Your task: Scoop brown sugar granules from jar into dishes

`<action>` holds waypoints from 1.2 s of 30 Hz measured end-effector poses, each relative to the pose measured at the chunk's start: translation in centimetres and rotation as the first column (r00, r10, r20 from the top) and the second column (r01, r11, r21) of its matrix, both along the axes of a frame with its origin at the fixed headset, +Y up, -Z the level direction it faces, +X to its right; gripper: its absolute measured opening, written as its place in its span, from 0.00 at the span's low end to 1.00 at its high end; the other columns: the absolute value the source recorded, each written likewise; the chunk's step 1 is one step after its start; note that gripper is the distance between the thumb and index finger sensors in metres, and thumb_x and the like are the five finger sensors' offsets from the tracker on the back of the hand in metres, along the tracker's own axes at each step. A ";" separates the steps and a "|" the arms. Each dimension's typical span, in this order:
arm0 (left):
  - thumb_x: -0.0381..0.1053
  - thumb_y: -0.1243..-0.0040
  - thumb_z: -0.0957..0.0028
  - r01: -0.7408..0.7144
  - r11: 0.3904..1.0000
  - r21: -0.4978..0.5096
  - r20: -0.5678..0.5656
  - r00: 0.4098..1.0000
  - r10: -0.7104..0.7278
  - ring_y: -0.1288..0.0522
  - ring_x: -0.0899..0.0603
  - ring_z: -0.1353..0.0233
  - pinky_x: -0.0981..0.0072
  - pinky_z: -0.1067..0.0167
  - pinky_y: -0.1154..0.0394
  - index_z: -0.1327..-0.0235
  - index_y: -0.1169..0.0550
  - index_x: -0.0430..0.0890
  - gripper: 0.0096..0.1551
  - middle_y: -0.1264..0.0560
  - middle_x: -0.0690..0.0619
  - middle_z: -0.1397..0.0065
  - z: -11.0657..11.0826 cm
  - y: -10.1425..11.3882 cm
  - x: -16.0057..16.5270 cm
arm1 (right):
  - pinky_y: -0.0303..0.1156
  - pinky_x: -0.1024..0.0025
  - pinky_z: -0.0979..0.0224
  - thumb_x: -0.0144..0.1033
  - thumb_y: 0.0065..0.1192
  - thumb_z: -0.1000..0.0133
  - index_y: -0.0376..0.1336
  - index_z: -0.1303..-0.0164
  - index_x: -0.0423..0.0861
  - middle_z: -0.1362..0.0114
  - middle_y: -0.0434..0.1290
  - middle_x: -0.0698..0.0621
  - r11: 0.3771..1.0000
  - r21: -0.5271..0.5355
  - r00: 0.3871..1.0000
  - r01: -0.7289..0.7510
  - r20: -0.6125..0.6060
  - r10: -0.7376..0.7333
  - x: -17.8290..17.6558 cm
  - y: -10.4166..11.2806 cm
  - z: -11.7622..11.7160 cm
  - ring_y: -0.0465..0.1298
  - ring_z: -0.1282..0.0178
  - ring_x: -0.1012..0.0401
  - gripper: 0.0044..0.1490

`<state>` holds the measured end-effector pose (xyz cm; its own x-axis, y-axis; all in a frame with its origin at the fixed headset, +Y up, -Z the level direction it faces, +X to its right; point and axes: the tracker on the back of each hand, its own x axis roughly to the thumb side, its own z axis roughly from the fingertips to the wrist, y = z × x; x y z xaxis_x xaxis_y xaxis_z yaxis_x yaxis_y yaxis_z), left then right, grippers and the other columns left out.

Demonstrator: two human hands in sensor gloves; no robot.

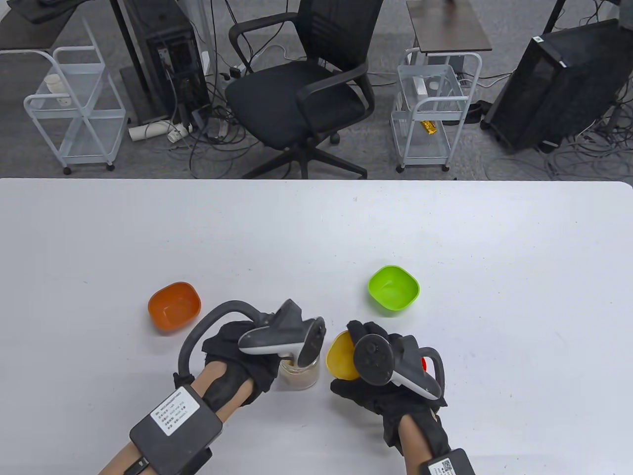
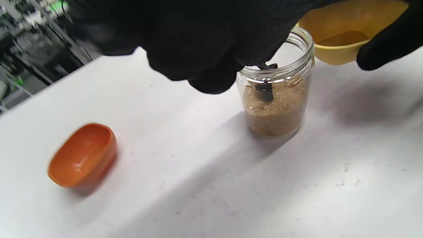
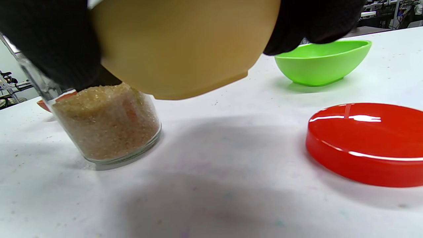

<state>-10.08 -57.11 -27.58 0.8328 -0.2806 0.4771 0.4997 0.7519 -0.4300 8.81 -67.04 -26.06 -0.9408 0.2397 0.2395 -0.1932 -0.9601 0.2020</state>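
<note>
A glass jar (image 1: 298,376) of brown sugar stands open near the table's front edge. It also shows in the left wrist view (image 2: 276,105) and the right wrist view (image 3: 105,129). My left hand (image 1: 235,346) is over the jar and holds a dark spoon (image 2: 265,91) whose tip is dipped in the sugar. My right hand (image 1: 381,391) holds a yellow dish (image 1: 341,357) tilted and raised just right of the jar's mouth. Some brown sugar lies in the yellow dish (image 2: 343,36). An orange dish (image 1: 174,307) sits to the left and a green dish (image 1: 394,288) to the back right.
The jar's red lid (image 3: 366,142) lies flat on the table under my right hand, right of the jar. The white table (image 1: 316,232) stretches behind the dishes. An office chair and carts stand beyond its far edge.
</note>
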 end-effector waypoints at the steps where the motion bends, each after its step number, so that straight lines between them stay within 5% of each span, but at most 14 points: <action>1: 0.52 0.34 0.35 -0.037 0.999 -0.031 -0.020 0.999 0.036 0.13 0.53 0.63 0.57 0.55 0.14 0.28 0.21 0.49 0.24 0.12 0.52 0.43 -0.5 0.0 -0.4 | 0.62 0.33 0.23 0.70 0.69 0.52 0.44 0.14 0.39 0.11 0.54 0.33 1.000 0.001 1.000 0.001 0.003 -0.001 0.1 0.0 0.0 0.66 0.26 0.33 0.71; 12: 0.52 0.34 0.36 -0.351 0.913 -0.209 -0.203 0.929 0.310 0.13 0.54 0.66 0.59 0.60 0.13 0.29 0.19 0.45 0.24 0.11 0.51 0.47 -2.8 0.0 -4.7 | 0.62 0.33 0.23 0.70 0.69 0.52 0.44 0.14 0.39 0.11 0.54 0.32 1.000 -0.005 1.000 0.007 0.003 -0.007 0.2 0.0 -0.2 0.66 0.27 0.33 0.70; 21: 0.52 0.34 0.35 -0.482 0.846 -0.226 -0.282 0.864 0.417 0.13 0.56 0.68 0.60 0.63 0.13 0.30 0.18 0.43 0.25 0.11 0.51 0.49 -3.0 0.0 -7.1 | 0.63 0.33 0.24 0.71 0.69 0.52 0.45 0.14 0.39 0.11 0.55 0.32 1.000 0.009 1.000 0.027 -0.003 -0.027 0.3 0.0 -0.1 0.67 0.27 0.33 0.70; 36: 0.52 0.35 0.35 -0.536 0.819 -0.205 -0.303 0.830 0.467 0.13 0.56 0.68 0.61 0.63 0.13 0.30 0.19 0.42 0.25 0.11 0.51 0.49 -2.5 0.1 -9.7 | 0.64 0.34 0.24 0.72 0.69 0.53 0.46 0.14 0.39 0.11 0.56 0.33 1.000 0.014 1.000 0.018 -0.006 -0.018 0.1 -0.2 0.0 0.67 0.27 0.34 0.70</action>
<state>-19.74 -57.00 -30.07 0.9148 0.3181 0.2490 -0.0535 0.7065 -0.7057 8.95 -67.22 -26.03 -0.9349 0.2533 0.2488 -0.2094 -0.9592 0.1897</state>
